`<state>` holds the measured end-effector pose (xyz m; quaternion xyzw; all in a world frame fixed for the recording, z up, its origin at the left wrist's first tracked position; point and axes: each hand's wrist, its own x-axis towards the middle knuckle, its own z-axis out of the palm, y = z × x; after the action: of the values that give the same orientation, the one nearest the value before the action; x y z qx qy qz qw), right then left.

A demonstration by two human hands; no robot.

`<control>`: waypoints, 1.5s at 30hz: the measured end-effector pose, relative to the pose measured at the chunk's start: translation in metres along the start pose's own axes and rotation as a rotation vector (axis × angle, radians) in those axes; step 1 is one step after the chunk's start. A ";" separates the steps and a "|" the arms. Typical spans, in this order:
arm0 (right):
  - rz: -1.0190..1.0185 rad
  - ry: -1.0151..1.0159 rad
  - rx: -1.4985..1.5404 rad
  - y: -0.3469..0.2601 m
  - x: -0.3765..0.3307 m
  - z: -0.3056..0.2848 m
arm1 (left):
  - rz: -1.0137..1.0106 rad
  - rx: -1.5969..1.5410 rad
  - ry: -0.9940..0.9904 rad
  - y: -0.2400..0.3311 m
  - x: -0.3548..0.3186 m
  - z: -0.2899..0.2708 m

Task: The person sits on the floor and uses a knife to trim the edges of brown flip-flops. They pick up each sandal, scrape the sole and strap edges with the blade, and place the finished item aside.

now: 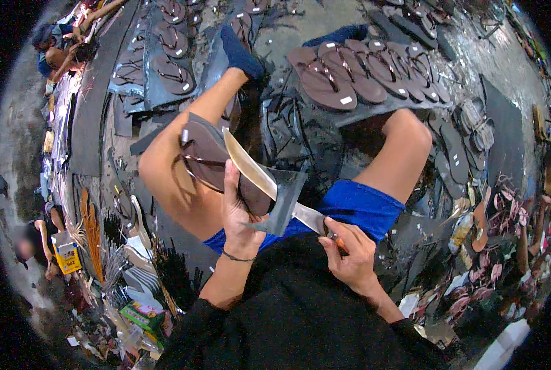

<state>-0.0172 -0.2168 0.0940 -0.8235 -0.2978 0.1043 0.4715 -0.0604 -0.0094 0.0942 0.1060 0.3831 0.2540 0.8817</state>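
Note:
Over my lap, my left hand point(241, 216) grips a brown flip-flop point(209, 161) with a dark glossy strap, its thumb along the edge. A pale, curved, strip-like piece point(249, 165) runs along the flip-flop's right side; whether it is joined on, I cannot tell. Dark grey sheet material point(283, 206) sticks out at the near end. My right hand point(352, 250) is closed around the orange-brown handle of a knife point(309, 217). The broad metal blade points up and left and meets the grey sheet, which hides its tip.
Rows of brown flip-flops point(368, 71) lie ahead on the right, and more point(174, 74) ahead on the left. Dark rubber scraps point(285, 123) lie between my legs. Straps and tools point(473, 271) clutter the right. A yellow box point(66, 251) stands left, near other people.

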 end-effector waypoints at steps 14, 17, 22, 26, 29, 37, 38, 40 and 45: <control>0.131 -0.232 0.118 -0.028 0.030 0.025 | 0.345 0.547 0.275 -0.012 -0.027 -0.057; 0.191 -0.431 0.130 -0.019 0.020 -0.005 | 0.268 0.532 0.198 0.004 -0.030 -0.067; 0.167 -0.568 0.150 -0.008 0.015 -0.005 | 0.286 0.562 0.130 0.010 -0.039 -0.078; 0.073 -0.461 0.071 -0.005 0.024 0.032 | 0.193 0.585 0.135 0.016 -0.046 -0.058; -0.039 -0.297 0.060 -0.004 0.037 0.061 | 0.164 0.441 0.110 0.014 -0.040 -0.054; -0.080 -0.151 0.100 -0.012 0.124 0.120 | 0.161 0.509 0.111 0.006 -0.047 -0.062; 0.022 -0.233 0.231 -0.014 0.136 0.125 | 0.159 0.495 0.114 0.008 -0.047 -0.063; 0.003 -0.299 0.237 -0.016 0.160 0.136 | 0.161 0.464 0.126 0.010 -0.049 -0.064; 0.272 -0.231 0.430 0.023 0.197 0.157 | 0.162 0.853 -0.037 0.004 -0.072 -0.105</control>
<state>0.0789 0.0028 0.0121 -0.7195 -0.2071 0.3207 0.5802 -0.1794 -0.0448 0.0687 0.4949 0.4283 0.1393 0.7432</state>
